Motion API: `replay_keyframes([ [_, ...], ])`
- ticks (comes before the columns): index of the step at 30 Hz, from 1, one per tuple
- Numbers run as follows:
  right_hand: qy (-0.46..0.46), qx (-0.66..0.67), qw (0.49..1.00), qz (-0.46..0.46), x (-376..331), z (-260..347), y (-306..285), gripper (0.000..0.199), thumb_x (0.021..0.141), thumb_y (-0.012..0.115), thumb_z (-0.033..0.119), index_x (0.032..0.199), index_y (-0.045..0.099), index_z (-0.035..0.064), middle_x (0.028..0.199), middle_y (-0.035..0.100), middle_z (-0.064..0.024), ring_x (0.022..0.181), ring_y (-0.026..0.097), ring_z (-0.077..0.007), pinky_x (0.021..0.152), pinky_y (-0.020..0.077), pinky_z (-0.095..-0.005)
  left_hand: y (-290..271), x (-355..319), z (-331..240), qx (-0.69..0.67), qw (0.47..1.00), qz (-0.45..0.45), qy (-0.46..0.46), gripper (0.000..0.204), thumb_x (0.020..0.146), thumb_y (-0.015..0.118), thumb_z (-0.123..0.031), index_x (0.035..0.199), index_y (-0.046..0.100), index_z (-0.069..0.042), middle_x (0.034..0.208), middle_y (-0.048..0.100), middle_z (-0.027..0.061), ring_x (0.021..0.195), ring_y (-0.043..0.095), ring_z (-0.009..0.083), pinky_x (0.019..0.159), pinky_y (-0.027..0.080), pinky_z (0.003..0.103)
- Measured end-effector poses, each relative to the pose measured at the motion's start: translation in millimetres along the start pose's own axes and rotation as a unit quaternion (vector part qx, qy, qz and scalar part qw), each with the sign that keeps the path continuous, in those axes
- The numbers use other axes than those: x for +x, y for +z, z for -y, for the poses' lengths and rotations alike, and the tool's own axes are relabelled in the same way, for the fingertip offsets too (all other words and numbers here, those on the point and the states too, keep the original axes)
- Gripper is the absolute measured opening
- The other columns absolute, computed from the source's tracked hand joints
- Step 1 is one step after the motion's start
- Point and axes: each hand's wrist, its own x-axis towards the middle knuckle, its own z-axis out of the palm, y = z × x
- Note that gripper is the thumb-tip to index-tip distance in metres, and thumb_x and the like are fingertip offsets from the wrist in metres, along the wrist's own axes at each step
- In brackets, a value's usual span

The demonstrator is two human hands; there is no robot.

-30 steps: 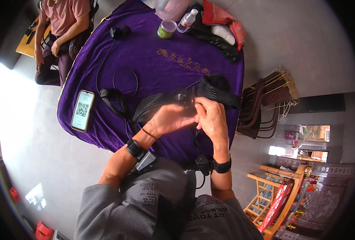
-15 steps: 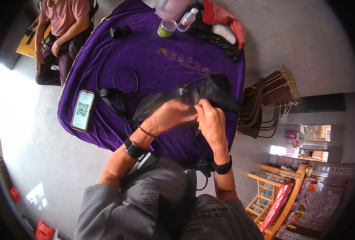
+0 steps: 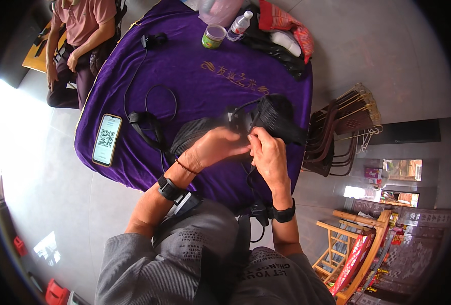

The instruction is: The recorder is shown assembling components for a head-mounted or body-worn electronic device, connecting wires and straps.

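Note:
My left hand [image 3: 216, 146] and my right hand [image 3: 269, 155] meet over the near part of the table, fingertips touching or almost so. The right thumb and forefinger are pinched together. The left thumb and fingers close toward the same spot; whatever lies between the hands is too blurred to make out. Just beyond them lies a black ribbed fabric item [image 3: 276, 116] with a strap or cable looped over it. Another dark ribbed piece [image 3: 190, 133] shows beside the left hand. A black strap with a cable [image 3: 146, 127] lies to its left. Both wrists wear black bands.
A phone [image 3: 106, 140] lies on the purple tablecloth [image 3: 179, 76] at left. At the back stand a green-labelled jar [image 3: 213, 36], a water bottle [image 3: 240, 26] and a red striped cloth [image 3: 286, 25]. A seated person [image 3: 85, 43] is at far left. Stacked chairs [image 3: 339, 129] stand right.
The view has shifted very slightly. My hands hold the same pose, and nothing on the table has visibly moved.

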Motion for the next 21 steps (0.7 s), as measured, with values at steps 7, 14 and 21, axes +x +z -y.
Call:
replay_keyframes([
  [7,-0.055,-0.115,0.991,-0.034,-0.3,3.4,5.5,0.009,0.089,0.054,0.009,0.084,0.053,0.0018,0.063,0.061,-0.0169,0.057,0.062,-0.0339,0.049,0.0478,-0.0412,4.1,-0.4,-5.9,-0.031,0.999,0.019,0.010,0.019,0.083,0.054,-0.003,0.100,0.062,-0.001,0.106,0.061,0.0075,0.104,0.057,0.0202,0.099,0.045,0.043],
  [14,-0.043,-0.083,0.995,-0.032,-1.2,-2.5,6.3,0.006,0.089,0.052,0.006,0.085,0.053,0.0014,0.063,0.061,-0.0172,0.057,0.061,-0.0343,0.049,0.0475,-0.0414,9.6,-1.9,-8.2,-0.037,0.998,-0.023,-0.043,0.029,0.083,0.054,-0.004,0.111,0.056,0.002,0.113,0.058,0.0090,0.109,0.055,0.0211,0.100,0.044,0.039],
  [21,0.056,0.105,0.993,-0.017,-10.1,0.1,0.9,0.021,0.084,0.058,0.001,0.105,0.056,-0.0009,0.059,0.058,-0.0125,0.046,0.057,-0.0237,0.047,0.0463,-0.0331,6.1,-2.2,-11.9,-0.140,0.987,-0.017,-0.074,0.035,0.082,0.056,0.000,0.116,0.051,0.003,0.115,0.057,0.0111,0.109,0.055,0.0219,0.103,0.042,0.040],
])
